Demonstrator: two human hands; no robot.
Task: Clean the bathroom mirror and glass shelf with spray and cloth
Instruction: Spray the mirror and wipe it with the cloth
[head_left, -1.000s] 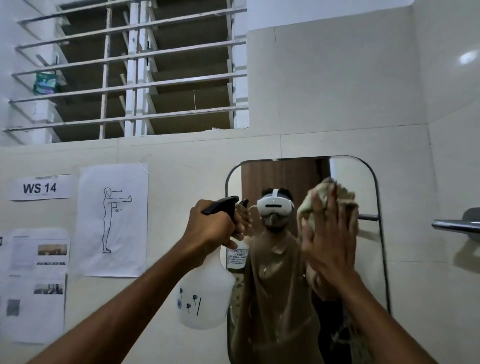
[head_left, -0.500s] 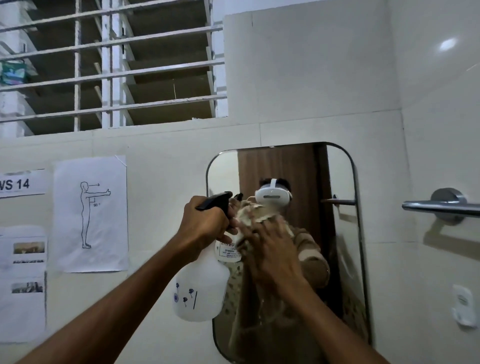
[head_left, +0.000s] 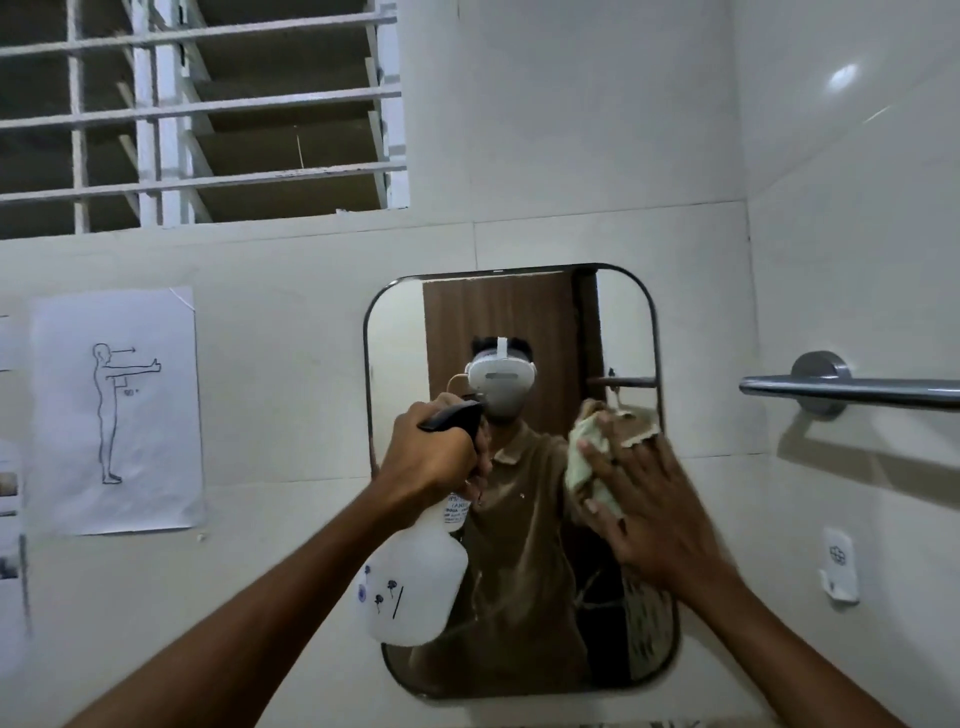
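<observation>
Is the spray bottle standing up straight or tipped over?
Upright. The left hand holds the spray bottle by its black trigger top, white body hanging straight down.

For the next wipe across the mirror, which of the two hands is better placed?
Probably the right hand: it presses the cloth flat on the mirror, near the right edge. The left hand grips the spray bottle at the mirror's left edge and has no cloth.
</observation>
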